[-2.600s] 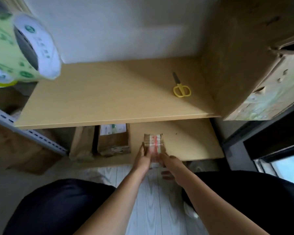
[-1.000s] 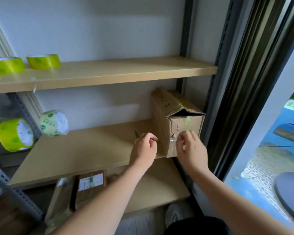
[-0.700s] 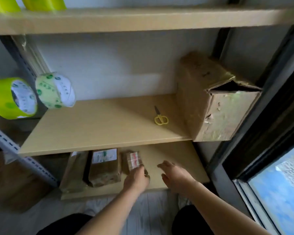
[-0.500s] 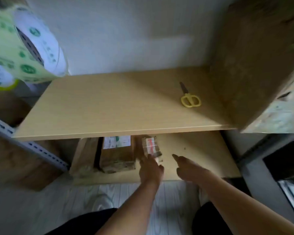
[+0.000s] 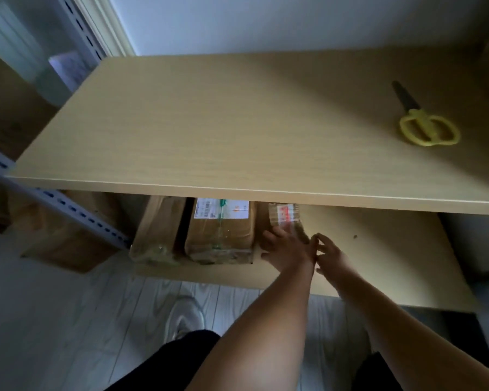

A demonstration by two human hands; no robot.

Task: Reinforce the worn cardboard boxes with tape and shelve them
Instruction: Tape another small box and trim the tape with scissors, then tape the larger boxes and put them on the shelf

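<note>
A small taped cardboard box [image 5: 283, 218] with a red label lies on the bottom shelf [image 5: 384, 249], right beside a bigger labelled box [image 5: 220, 235]. My left hand [image 5: 287, 249] rests over the small box's near end with its fingers spread on it. My right hand [image 5: 332, 255] sits just to the right, fingers straight, touching the left hand and the box's right corner. The far end of the small box is hidden under the middle shelf [image 5: 223, 122].
A thin cardboard box [image 5: 156, 232] stands on edge left of the labelled box. Yellow-handled scissors [image 5: 426, 128] lie at the right of the middle shelf. A perforated grey shelf post [image 5: 76, 213] runs down the left. More cardboard [image 5: 68, 249] sits on the floor behind it.
My right hand has come in against my left hand at the small box. The small box lies a little deeper, beside the labelled box. The view swung left and down.
</note>
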